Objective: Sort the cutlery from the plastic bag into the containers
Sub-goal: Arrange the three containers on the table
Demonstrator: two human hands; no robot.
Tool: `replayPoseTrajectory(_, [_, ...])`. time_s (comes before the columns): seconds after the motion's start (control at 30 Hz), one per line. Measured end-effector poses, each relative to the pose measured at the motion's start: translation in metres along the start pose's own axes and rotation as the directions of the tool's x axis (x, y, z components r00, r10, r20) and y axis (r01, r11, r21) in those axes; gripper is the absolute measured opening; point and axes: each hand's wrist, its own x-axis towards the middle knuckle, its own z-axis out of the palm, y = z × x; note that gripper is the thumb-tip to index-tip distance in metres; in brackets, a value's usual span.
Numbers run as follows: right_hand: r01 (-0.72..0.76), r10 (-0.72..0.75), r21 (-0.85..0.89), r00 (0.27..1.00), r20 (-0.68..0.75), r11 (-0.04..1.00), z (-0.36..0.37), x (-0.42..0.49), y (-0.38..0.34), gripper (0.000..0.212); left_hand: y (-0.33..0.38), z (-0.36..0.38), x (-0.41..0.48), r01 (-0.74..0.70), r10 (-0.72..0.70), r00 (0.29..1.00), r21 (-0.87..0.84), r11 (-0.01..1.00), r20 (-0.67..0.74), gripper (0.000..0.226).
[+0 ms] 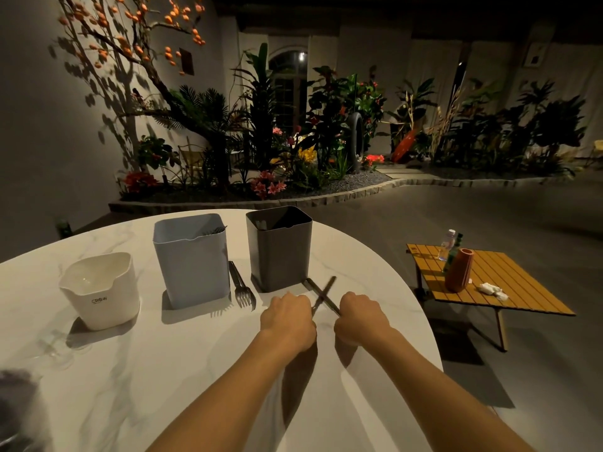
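Your left hand [287, 316] and right hand [360, 316] are each closed on one thin dark stick [321, 295]; you can't tell what kind of cutlery. The sticks cross just past your knuckles, pointing up and away. The dark bin [279, 252] stands right beyond them, nearer your left hand. Two forks [242, 287] lie left of your left hand.

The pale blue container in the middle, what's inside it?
Dark fork tips poke above the pale blue container's rim at its back right corner. Its opaque walls hide everything lower down.
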Motion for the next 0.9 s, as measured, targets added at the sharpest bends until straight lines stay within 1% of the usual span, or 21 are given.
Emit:
replayPoseTrajectory(0.07, [-0.007, 0.007, -0.074, 1.000, 0.004, 0.997, 0.003, -0.005, 0.000, 0.036, 0.002, 0.000, -0.004, -0.017, 0.017, 1.000, 0.051, 0.999, -0.012, 0.029])
replayPoseTrajectory(0.17, [-0.002, 0.000, -0.205, 1.000, -0.009, 0.979, 0.006, -0.012, 0.001, 0.047, 0.004, 0.001, -0.009, -0.046, 0.047, 0.999, 0.121, 0.992, -0.013, 0.040])
replayPoseTrajectory(0.23, [0.006, -0.011, -0.254, 1.000, -0.016, 0.967, 0.007, -0.016, 0.004, 0.051, 0.003, 0.003, -0.011, -0.066, 0.065, 0.998, 0.182, 0.981, 0.008, 0.045])
replayPoseTrajectory(0.3, [0.017, -0.021, -0.232, 1.000, -0.015, 0.973, 0.004, -0.018, 0.008, 0.051, 0.001, 0.003, -0.015, -0.084, 0.085, 0.996, 0.240, 0.967, 0.006, 0.047])
replayPoseTrajectory(0.33, [0.025, -0.028, -0.197, 1.000, -0.010, 0.980, 0.001, -0.019, 0.009, 0.051, 0.000, 0.002, -0.017, -0.090, 0.096, 0.995, 0.243, 0.966, -0.015, 0.047])
replayPoseTrajectory(0.4, [0.050, -0.053, -0.115, 0.998, -0.018, 0.992, -0.007, -0.018, 0.009, 0.047, -0.001, -0.005, -0.019, -0.085, 0.100, 0.993, 0.196, 0.977, -0.066, 0.044])
replayPoseTrajectory(0.5, [0.076, -0.081, -0.046, 0.990, -0.119, 0.996, -0.025, -0.017, 0.005, 0.026, 0.001, -0.027, -0.017, -0.073, 0.090, 0.984, 0.114, 0.991, -0.154, 0.029])
replayPoseTrajectory(0.57, [0.064, -0.065, -0.011, 0.976, -0.208, 0.998, -0.042, -0.018, -0.001, 0.018, 0.004, -0.049, -0.017, -0.091, 0.103, 0.968, 0.065, 0.994, -0.229, 0.023])
replayPoseTrajectory(0.67, [0.058, -0.029, 0.079, 0.943, -0.333, 0.995, -0.074, -0.021, -0.012, 0.012, 0.004, -0.089, -0.016, -0.138, 0.121, 0.923, -0.019, 0.990, -0.366, 0.022])
replayPoseTrajectory(0.73, [0.092, -0.043, 0.107, 0.918, -0.395, 0.990, -0.097, -0.023, -0.018, 0.013, 0.000, -0.117, -0.012, -0.188, 0.112, 0.867, -0.109, 0.976, -0.486, 0.022])
replayPoseTrajectory(0.8, [0.149, -0.074, 0.128, 0.883, -0.464, 0.981, -0.116, -0.022, -0.024, 0.013, -0.007, -0.141, -0.006, -0.254, 0.100, 0.784, -0.169, 0.952, -0.613, 0.020])
replayPoseTrajectory(0.83, [0.187, -0.097, 0.134, 0.861, -0.499, 0.973, -0.124, -0.020, -0.027, 0.012, -0.011, -0.150, -0.004, -0.272, 0.097, 0.750, -0.170, 0.947, -0.654, 0.019])
replayPoseTrajectory(0.9, [0.268, -0.156, 0.125, 0.816, -0.556, 0.955, -0.135, -0.016, -0.033, 0.008, -0.019, -0.165, -0.002, -0.274, 0.089, 0.715, -0.161, 0.948, -0.693, 0.020])
